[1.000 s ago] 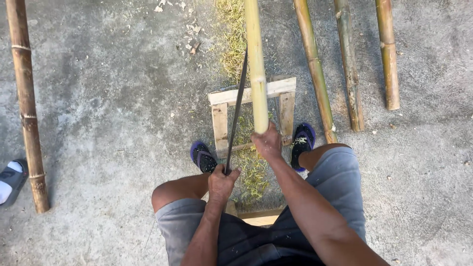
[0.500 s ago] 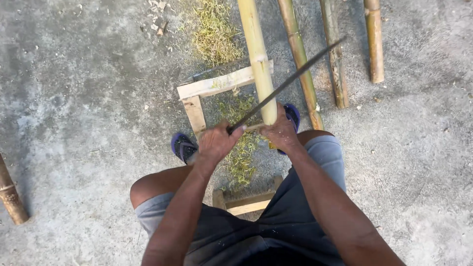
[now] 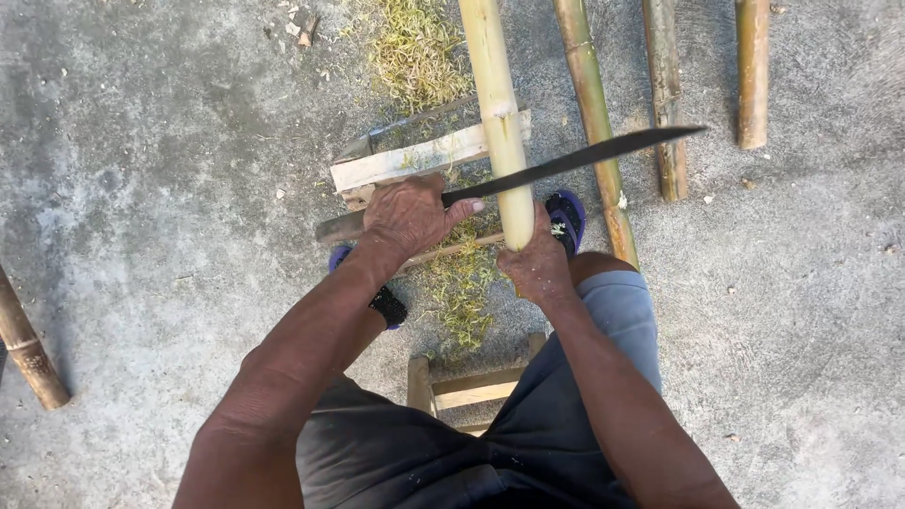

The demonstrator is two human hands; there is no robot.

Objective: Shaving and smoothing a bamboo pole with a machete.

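Gripping a long dark blade [image 3: 575, 160] by its handle, the left hand [image 3: 407, 215] is wrapped shut; the right hand [image 3: 537, 266] is clenched round a smooth, pale yellow bamboo pole [image 3: 498, 123]. The pole runs straight away from the person over a rough wooden frame [image 3: 424, 160] (green shavings underneath). The blade lies across it, tip pointing right, flatter than half a second ago.

Sunlit grey concrete floor [image 3: 141, 141], strewn shavings [image 3: 415, 47], 3 spare bamboo poles [image 3: 665, 94] alongside.
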